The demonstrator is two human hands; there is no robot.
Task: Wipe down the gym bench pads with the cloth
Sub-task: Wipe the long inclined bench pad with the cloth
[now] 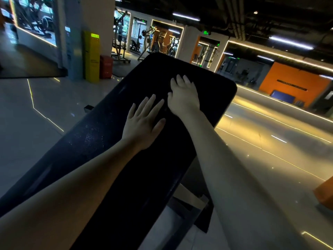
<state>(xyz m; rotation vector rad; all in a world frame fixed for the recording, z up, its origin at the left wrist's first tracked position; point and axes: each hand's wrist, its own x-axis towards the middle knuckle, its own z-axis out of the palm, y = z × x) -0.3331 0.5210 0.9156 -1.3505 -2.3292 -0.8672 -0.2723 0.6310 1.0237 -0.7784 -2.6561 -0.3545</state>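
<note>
On the far half of the black bench pad (108,134): left hand (144,121) flat, fingers spread, palm down. Right hand (183,96) just beyond it, fingers curled on the pad. Cloth too dark to make out; can't tell its place.

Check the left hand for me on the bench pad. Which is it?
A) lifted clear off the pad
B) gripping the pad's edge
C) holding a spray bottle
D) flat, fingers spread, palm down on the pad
D: the left hand lies palm down with its fingers spread on the black bench pad, beside the right hand.
</note>
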